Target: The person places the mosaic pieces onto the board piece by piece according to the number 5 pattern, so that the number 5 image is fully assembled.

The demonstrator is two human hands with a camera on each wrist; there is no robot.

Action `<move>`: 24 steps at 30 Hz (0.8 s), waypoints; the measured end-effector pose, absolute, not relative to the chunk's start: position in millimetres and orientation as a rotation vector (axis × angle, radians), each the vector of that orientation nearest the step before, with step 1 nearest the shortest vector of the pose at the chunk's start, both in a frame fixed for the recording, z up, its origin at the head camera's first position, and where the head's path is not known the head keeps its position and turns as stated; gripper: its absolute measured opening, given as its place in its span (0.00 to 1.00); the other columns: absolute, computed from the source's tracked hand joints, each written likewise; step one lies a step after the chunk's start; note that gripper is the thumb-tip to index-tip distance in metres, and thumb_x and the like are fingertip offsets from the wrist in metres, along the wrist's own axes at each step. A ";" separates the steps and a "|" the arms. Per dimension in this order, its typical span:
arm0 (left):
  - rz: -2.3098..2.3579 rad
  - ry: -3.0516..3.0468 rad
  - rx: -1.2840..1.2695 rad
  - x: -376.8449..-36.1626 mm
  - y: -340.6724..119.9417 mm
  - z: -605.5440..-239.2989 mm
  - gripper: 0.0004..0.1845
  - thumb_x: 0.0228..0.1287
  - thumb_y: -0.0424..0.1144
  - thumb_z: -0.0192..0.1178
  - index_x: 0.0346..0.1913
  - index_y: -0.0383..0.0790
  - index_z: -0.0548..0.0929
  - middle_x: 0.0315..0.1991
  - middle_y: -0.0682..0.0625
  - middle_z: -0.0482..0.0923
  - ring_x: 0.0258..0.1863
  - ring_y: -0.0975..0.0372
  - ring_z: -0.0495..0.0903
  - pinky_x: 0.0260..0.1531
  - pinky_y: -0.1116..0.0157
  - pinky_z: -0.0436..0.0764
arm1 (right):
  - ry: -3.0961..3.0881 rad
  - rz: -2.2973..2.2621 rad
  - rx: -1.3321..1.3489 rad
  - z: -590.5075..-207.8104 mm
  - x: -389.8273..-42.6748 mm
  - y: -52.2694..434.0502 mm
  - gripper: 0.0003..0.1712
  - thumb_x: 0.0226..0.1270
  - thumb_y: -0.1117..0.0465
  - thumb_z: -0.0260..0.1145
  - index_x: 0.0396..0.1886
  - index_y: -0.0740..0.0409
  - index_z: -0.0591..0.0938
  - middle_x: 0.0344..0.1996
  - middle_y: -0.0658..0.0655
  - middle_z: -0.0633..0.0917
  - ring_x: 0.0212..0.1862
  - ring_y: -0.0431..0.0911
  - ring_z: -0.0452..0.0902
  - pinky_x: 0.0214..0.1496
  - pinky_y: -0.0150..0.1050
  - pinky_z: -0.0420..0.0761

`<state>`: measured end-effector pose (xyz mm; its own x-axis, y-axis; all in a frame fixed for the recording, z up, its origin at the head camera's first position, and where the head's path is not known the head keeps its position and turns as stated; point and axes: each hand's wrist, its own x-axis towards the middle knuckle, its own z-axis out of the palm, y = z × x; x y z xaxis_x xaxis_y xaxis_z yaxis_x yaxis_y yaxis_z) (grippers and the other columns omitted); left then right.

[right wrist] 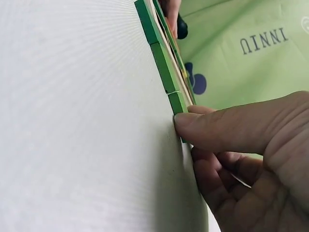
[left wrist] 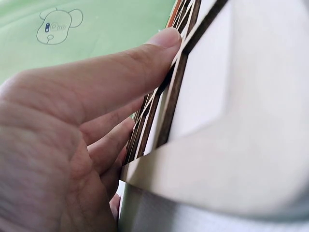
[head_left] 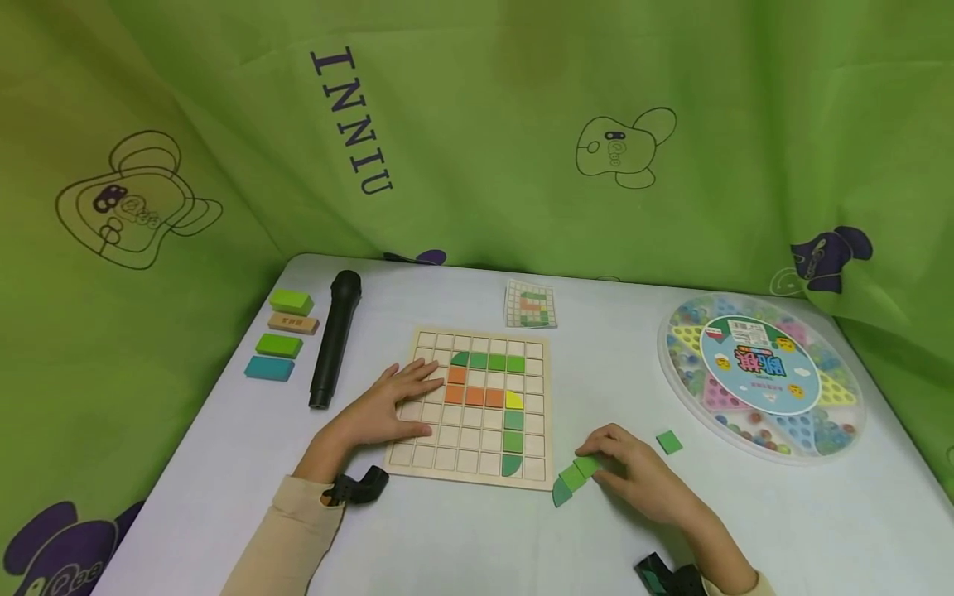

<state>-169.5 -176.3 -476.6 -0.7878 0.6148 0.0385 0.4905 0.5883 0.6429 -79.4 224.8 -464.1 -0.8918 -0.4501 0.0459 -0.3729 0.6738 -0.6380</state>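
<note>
My left hand (head_left: 387,401) rests with spread fingers on the left part of a wooden grid board (head_left: 551,414). In the left wrist view its thumb (left wrist: 164,38) lies along the grid slats. Green, orange and yellow tiles sit in several board cells, with rounded ones at some ends of the rows. Off the board's lower right corner, my right hand (head_left: 637,472) pinches a light green square tile (head_left: 586,467) between thumb and fingers. That tile lines up with another green square (head_left: 572,478) and a darker rounded tile (head_left: 562,493) on the table.
A loose green tile (head_left: 669,442) lies right of my right hand. Beyond it stands a round marble game case (head_left: 667,372). A patterned card (head_left: 531,305) lies behind the board. At the left are a black microphone-like rod (head_left: 337,339) and several blocks (head_left: 279,345).
</note>
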 end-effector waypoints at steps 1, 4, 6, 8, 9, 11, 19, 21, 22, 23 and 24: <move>0.978 2.629 0.923 -169.3 -176.5 -476.3 0.41 0.52 0.54 0.69 0.68 0.44 0.69 0.74 0.49 0.55 0.75 0.52 0.48 0.72 0.46 0.40 | 2.784 -1.010 -0.669 -464.0 -79.7 224.5 0.19 0.54 0.70 0.70 0.44 0.46 0.82 0.45 0.42 0.78 0.51 0.39 0.75 0.55 0.30 0.77; 0.979 2.628 0.925 -168.8 -176.2 -475.0 0.40 0.52 0.54 0.68 0.68 0.44 0.69 0.74 0.49 0.55 0.75 0.52 0.48 0.72 0.45 0.40 | 2.832 -1.023 -0.597 -461.5 -79.9 222.4 0.18 0.54 0.68 0.71 0.43 0.46 0.82 0.43 0.40 0.79 0.47 0.37 0.76 0.51 0.33 0.80; 0.979 2.628 0.925 -168.3 -175.9 -474.3 0.40 0.52 0.54 0.68 0.67 0.44 0.69 0.74 0.49 0.55 0.75 0.52 0.48 0.72 0.45 0.41 | 2.853 -1.054 -0.568 -459.3 -80.5 218.6 0.18 0.54 0.67 0.71 0.43 0.46 0.82 0.42 0.40 0.79 0.45 0.36 0.77 0.49 0.34 0.81; 0.982 2.629 0.924 -168.0 -176.0 -474.3 0.40 0.52 0.53 0.68 0.67 0.43 0.70 0.74 0.49 0.55 0.75 0.52 0.48 0.72 0.45 0.41 | 2.849 -1.104 -0.565 -456.5 -81.4 211.5 0.17 0.54 0.66 0.72 0.44 0.47 0.82 0.42 0.40 0.80 0.43 0.37 0.78 0.47 0.34 0.81; 0.983 2.630 0.923 -167.8 -176.2 -474.6 0.40 0.52 0.53 0.69 0.67 0.43 0.70 0.74 0.49 0.56 0.75 0.52 0.48 0.72 0.45 0.41 | 2.839 -1.131 -0.578 -454.9 -82.0 206.7 0.17 0.54 0.65 0.72 0.44 0.48 0.82 0.42 0.41 0.80 0.43 0.37 0.78 0.46 0.35 0.81; 0.980 2.632 0.923 -168.2 -176.3 -475.3 0.40 0.52 0.53 0.69 0.67 0.43 0.70 0.74 0.49 0.55 0.75 0.52 0.48 0.72 0.45 0.41 | 2.807 -1.189 -0.621 -452.4 -83.0 195.0 0.17 0.54 0.65 0.72 0.44 0.50 0.82 0.42 0.42 0.81 0.43 0.39 0.78 0.46 0.36 0.82; 0.967 2.627 0.920 -169.8 -176.8 -479.4 0.40 0.52 0.53 0.69 0.68 0.44 0.69 0.74 0.50 0.54 0.75 0.53 0.47 0.72 0.46 0.40 | 2.660 -1.229 -0.698 -448.5 -83.8 141.8 0.16 0.56 0.59 0.72 0.45 0.50 0.83 0.41 0.43 0.80 0.41 0.41 0.77 0.43 0.34 0.80; 0.972 2.627 0.919 -169.8 -176.6 -479.1 0.40 0.52 0.53 0.69 0.68 0.44 0.69 0.74 0.50 0.55 0.75 0.53 0.48 0.72 0.45 0.40 | 2.658 -1.217 -0.702 -449.9 -84.3 131.2 0.15 0.56 0.59 0.72 0.44 0.50 0.84 0.40 0.43 0.80 0.40 0.39 0.76 0.42 0.33 0.79; 0.972 2.628 0.919 -169.7 -176.6 -478.7 0.40 0.52 0.53 0.69 0.68 0.44 0.69 0.74 0.50 0.55 0.75 0.53 0.48 0.72 0.45 0.40 | 2.665 -1.209 -0.707 -450.7 -84.7 126.7 0.15 0.55 0.59 0.72 0.44 0.50 0.84 0.39 0.43 0.80 0.40 0.39 0.76 0.43 0.33 0.78; 0.971 2.628 0.917 -169.6 -176.7 -478.4 0.40 0.52 0.53 0.69 0.68 0.44 0.69 0.74 0.50 0.55 0.75 0.53 0.48 0.72 0.45 0.40 | 2.677 -1.195 -0.716 -451.7 -85.3 122.8 0.15 0.54 0.59 0.73 0.43 0.50 0.84 0.38 0.43 0.80 0.40 0.38 0.75 0.43 0.32 0.78; 0.971 2.628 0.915 -169.5 -176.9 -478.2 0.40 0.52 0.53 0.69 0.68 0.45 0.69 0.74 0.50 0.55 0.75 0.53 0.48 0.72 0.45 0.40 | 2.689 -1.182 -0.727 -453.0 -86.0 119.5 0.15 0.54 0.59 0.73 0.43 0.50 0.84 0.37 0.43 0.80 0.39 0.38 0.74 0.42 0.32 0.77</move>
<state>-169.5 -176.9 -478.2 -0.7903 0.6119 0.0307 0.4850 0.5941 0.6417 -86.0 119.5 -453.0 -0.8782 -0.4708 0.0844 -0.3804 0.5805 -0.7199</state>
